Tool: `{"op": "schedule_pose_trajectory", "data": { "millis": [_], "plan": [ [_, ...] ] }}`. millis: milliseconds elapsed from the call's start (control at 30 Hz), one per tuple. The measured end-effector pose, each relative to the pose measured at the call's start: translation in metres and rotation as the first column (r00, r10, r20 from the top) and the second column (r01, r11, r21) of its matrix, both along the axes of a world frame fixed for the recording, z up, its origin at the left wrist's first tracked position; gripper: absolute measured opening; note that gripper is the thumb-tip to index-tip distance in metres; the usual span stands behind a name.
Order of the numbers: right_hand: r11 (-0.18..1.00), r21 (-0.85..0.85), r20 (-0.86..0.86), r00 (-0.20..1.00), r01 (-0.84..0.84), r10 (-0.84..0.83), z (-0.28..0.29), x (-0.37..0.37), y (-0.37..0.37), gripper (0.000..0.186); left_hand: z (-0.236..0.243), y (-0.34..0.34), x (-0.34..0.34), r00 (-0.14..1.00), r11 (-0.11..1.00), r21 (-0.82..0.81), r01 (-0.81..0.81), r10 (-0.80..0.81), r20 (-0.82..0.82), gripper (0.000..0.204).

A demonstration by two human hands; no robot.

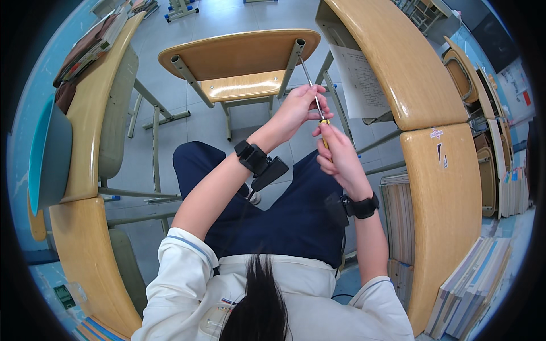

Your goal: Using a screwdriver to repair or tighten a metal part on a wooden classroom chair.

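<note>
A screwdriver (pixel 308 75) with a long metal shaft and a yellow handle reaches up to a grey metal tube (pixel 290 68) beneath the wooden board (pixel 239 52) of a chair. Its tip meets the tube near the board's right end. My left hand (pixel 301 111) has its fingers curled around the lower shaft, just above the handle. My right hand (pixel 338 153), below it and to the right, grips the handle. The chair's other wooden board (pixel 239 85) shows lower down, behind the upper one.
Wooden desks (pixel 438 204) flank me on both sides, some holding books (pixel 466 284) and papers (pixel 358 79). A teal basin (pixel 51 153) stands at the left desk. Grey desk legs (pixel 153 136) rise from the tiled floor (pixel 159 227). My legs (pixel 205 170) are bent below my hands.
</note>
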State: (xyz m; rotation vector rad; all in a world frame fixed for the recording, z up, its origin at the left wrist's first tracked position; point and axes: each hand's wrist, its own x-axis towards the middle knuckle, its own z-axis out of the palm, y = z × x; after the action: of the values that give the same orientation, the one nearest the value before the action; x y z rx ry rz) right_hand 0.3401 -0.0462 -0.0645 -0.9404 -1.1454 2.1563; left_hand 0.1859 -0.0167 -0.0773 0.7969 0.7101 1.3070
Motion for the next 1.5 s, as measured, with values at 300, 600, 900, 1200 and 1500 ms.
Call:
{"op": "schedule_pose_trajectory", "data": {
  "millis": [300,600,900,1200,1500],
  "plan": [
    [0.970,0.193,-0.039,0.989,0.145,-0.140,-0.018,-0.001,0.003,0.027,-0.005,0.002,0.001,0.999,0.999,-0.012,-0.038,0.038,-0.016,0.023],
    [0.876,-0.402,-0.601,0.799,-0.265,-0.034,-0.013,0.001,0.004,0.031,-0.003,0.002,-0.001,1.000,1.000,0.028,-0.008,0.009,-0.022,0.023],
    [0.987,0.153,0.050,0.998,0.037,-0.046,-0.002,-0.006,-0.006,0.029,-0.009,0.003,0.002,0.999,0.999,-0.018,-0.041,0.041,-0.013,0.021],
    [0.827,-0.491,-0.633,0.764,-0.273,-0.123,-0.004,0.003,0.000,0.033,-0.003,0.001,0.002,0.999,0.999,0.042,-0.013,0.012,0.037,0.021],
    [0.714,0.700,0.373,0.861,-0.015,-0.347,-0.022,-0.004,0.001,0.026,-0.002,0.004,0.005,0.999,0.999,-0.017,-0.035,0.034,-0.018,0.021]
  ]
}}
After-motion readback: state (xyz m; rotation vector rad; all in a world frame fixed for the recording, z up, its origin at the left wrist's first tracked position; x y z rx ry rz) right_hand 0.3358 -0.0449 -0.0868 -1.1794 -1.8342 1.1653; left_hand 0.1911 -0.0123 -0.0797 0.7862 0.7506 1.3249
